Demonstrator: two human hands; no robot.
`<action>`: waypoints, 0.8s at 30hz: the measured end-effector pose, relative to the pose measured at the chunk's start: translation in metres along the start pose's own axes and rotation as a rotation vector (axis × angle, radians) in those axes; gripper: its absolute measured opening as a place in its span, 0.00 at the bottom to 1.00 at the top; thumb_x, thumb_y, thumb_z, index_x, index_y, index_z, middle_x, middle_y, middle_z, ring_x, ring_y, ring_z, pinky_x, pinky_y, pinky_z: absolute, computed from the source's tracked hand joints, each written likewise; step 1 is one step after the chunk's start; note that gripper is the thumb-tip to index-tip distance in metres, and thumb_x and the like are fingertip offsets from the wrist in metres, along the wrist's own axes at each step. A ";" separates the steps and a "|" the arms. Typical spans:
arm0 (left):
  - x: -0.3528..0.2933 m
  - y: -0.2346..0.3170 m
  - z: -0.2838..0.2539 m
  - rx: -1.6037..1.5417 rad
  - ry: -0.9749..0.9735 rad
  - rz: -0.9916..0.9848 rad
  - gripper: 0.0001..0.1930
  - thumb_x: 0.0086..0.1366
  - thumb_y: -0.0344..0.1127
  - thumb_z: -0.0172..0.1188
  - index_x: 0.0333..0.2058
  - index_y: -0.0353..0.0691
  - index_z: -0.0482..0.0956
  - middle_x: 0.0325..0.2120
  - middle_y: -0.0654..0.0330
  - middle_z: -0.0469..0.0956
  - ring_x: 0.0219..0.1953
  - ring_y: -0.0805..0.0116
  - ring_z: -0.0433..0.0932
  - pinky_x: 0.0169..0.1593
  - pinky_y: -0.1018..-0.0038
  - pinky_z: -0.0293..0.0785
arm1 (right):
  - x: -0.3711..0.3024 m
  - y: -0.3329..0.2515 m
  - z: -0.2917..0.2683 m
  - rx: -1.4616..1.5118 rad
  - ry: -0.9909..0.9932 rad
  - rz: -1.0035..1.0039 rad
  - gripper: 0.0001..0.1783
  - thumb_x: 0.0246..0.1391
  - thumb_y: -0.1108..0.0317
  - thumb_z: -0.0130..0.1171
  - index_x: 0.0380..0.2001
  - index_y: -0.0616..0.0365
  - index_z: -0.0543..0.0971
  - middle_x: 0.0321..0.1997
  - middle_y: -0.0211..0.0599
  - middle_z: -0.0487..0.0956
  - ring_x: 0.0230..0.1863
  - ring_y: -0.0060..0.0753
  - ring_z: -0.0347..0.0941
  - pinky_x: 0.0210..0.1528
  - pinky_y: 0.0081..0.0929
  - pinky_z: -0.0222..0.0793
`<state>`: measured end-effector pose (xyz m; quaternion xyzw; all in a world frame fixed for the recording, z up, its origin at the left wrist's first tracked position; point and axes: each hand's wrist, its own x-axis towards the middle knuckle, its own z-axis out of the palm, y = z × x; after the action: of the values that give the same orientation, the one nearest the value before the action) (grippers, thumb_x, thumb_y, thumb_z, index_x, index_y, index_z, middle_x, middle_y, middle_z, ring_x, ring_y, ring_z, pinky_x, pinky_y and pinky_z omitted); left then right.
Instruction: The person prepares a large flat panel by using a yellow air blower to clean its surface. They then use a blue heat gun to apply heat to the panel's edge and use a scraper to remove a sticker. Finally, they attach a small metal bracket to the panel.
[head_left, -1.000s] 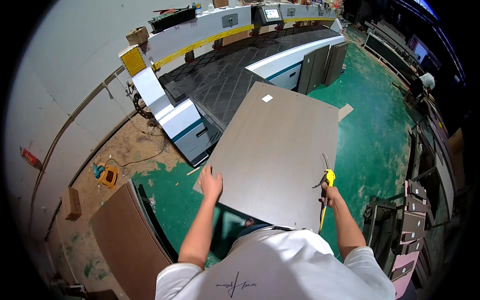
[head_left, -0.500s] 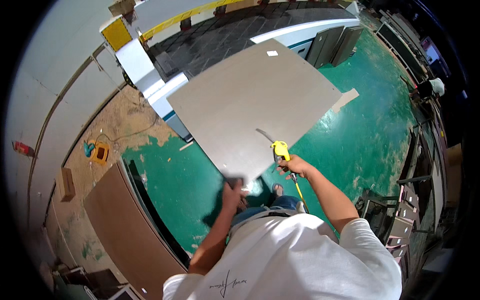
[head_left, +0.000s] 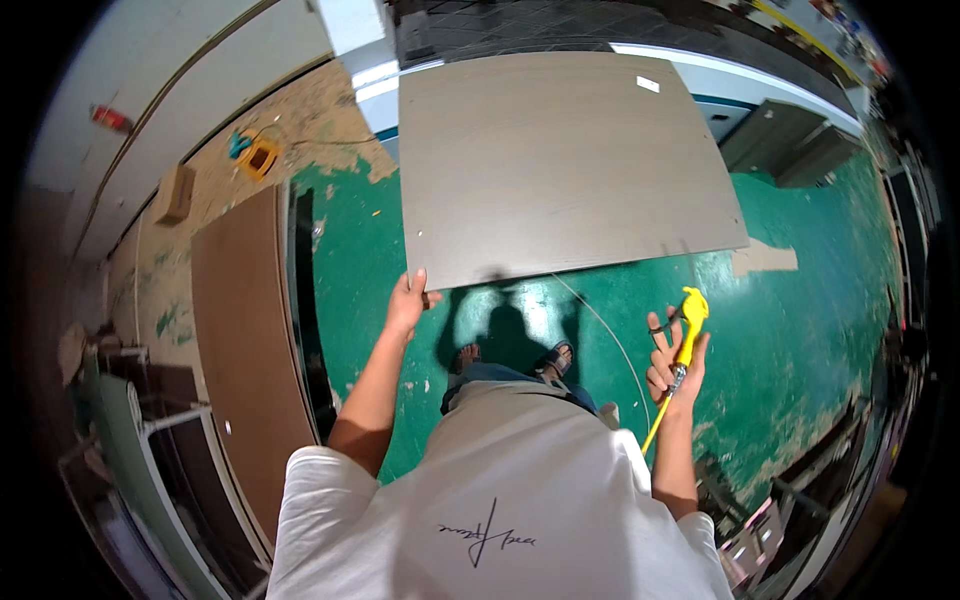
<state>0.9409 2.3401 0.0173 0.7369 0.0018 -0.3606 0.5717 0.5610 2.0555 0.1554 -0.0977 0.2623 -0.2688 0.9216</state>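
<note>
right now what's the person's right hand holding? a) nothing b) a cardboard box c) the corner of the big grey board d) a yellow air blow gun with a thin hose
d: the right hand grips a yellow air blow gun with a thin hose trailing from it, off to the side of the grey board, whose near corner the left hand holds.

Left hand (head_left: 407, 305) reaches forward with fingers curled; right hand (head_left: 672, 362) raised, fingers closed.
</note>
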 end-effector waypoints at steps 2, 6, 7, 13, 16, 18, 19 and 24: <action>0.000 -0.012 0.016 -0.058 0.173 0.042 0.26 0.76 0.54 0.47 0.57 0.37 0.71 0.43 0.57 0.81 0.33 0.70 0.81 0.36 0.73 0.76 | 0.005 -0.003 -0.004 0.029 0.007 0.108 0.38 0.66 0.33 0.42 0.66 0.50 0.65 0.53 0.47 0.78 0.10 0.19 0.57 0.08 0.17 0.50; -0.004 -0.002 0.048 -0.190 0.380 0.042 0.27 0.76 0.56 0.43 0.58 0.38 0.72 0.46 0.57 0.80 0.42 0.67 0.79 0.40 0.69 0.77 | 0.021 0.006 -0.025 -0.694 0.173 0.521 0.33 0.68 0.35 0.41 0.52 0.54 0.76 0.26 0.28 0.78 0.12 0.16 0.61 0.09 0.19 0.52; -0.007 0.006 0.055 -0.238 0.428 0.034 0.28 0.76 0.56 0.42 0.58 0.39 0.72 0.47 0.57 0.80 0.44 0.66 0.79 0.41 0.68 0.77 | 0.024 0.005 -0.006 -0.992 0.058 0.630 0.33 0.69 0.36 0.41 0.49 0.54 0.77 0.27 0.29 0.78 0.15 0.16 0.63 0.14 0.20 0.56; 0.002 -0.023 0.025 0.224 0.605 0.139 0.26 0.75 0.50 0.45 0.61 0.37 0.71 0.55 0.50 0.78 0.53 0.54 0.78 0.52 0.58 0.74 | 0.095 0.031 0.103 -1.717 -0.535 0.458 0.33 0.69 0.39 0.43 0.37 0.63 0.79 0.26 0.32 0.76 0.29 0.25 0.69 0.33 0.31 0.67; 0.006 -0.005 0.047 0.592 0.670 0.149 0.24 0.73 0.45 0.47 0.61 0.36 0.71 0.56 0.45 0.76 0.55 0.48 0.76 0.55 0.56 0.73 | 0.138 0.039 0.128 -1.667 -0.699 0.461 0.34 0.69 0.41 0.42 0.32 0.64 0.78 0.21 0.40 0.75 0.27 0.33 0.70 0.34 0.35 0.68; 0.000 0.013 0.062 0.726 0.755 0.145 0.24 0.71 0.42 0.49 0.61 0.36 0.71 0.55 0.44 0.76 0.55 0.45 0.76 0.56 0.55 0.72 | 0.159 0.049 0.148 -1.734 -0.854 0.333 0.33 0.70 0.43 0.42 0.29 0.65 0.78 0.20 0.45 0.73 0.25 0.40 0.69 0.33 0.39 0.67; 0.002 0.018 0.070 0.765 0.815 0.161 0.24 0.71 0.42 0.49 0.61 0.36 0.71 0.54 0.45 0.76 0.54 0.44 0.76 0.56 0.55 0.71 | 0.168 0.054 0.156 -1.761 -0.931 0.267 0.33 0.70 0.44 0.41 0.28 0.65 0.77 0.20 0.48 0.73 0.24 0.43 0.69 0.33 0.40 0.67; 0.026 0.043 0.102 0.913 0.940 0.152 0.29 0.70 0.44 0.53 0.64 0.33 0.65 0.58 0.47 0.72 0.58 0.48 0.72 0.63 0.49 0.61 | 0.206 0.070 0.191 -1.936 -1.015 0.225 0.34 0.70 0.46 0.40 0.24 0.66 0.76 0.20 0.55 0.73 0.25 0.54 0.72 0.36 0.46 0.68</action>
<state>0.9239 2.2284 0.0312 0.9824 0.0461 0.0766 0.1639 0.8429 2.0089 0.2054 -0.8544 -0.0399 0.2077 0.4747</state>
